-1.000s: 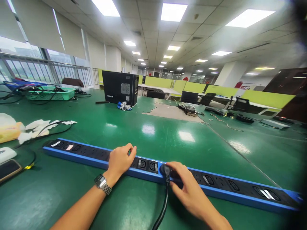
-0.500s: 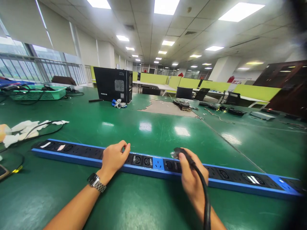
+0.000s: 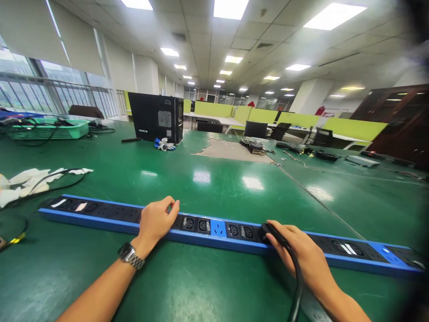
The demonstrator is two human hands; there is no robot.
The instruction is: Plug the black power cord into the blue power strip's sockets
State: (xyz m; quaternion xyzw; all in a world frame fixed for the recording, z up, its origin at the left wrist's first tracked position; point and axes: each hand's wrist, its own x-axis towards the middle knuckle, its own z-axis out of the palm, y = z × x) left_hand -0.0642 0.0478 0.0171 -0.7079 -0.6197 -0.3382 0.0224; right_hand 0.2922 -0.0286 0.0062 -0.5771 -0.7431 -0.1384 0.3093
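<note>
A long blue and black power strip (image 3: pixel 201 240) lies across the green table, its rows of sockets facing up. My left hand (image 3: pixel 157 219) rests over the strip left of its middle, fingers curled down around it and partly hidden. Right of the middle, my right hand (image 3: pixel 303 252) grips a black power plug (image 3: pixel 270 231) between thumb and fingers. The plug's face is down against the strip's top; whether its pins are in a socket cannot be seen. From the plug a thick black cable (image 3: pixel 297 286) runs down toward me.
A black computer case (image 3: pixel 147 117) stands at the back, with blue and white gloves (image 3: pixel 164 144) before it. Farther left is a green basket (image 3: pixel 63 130) of cables. White cloth gloves (image 3: pixel 28 181) and a thin cable lie at the near left. Loose parts (image 3: pixel 256 146) sit at the back.
My right hand has moved right and down with the plug, from above the strip onto its top. My left hand keeps its place on the strip.
</note>
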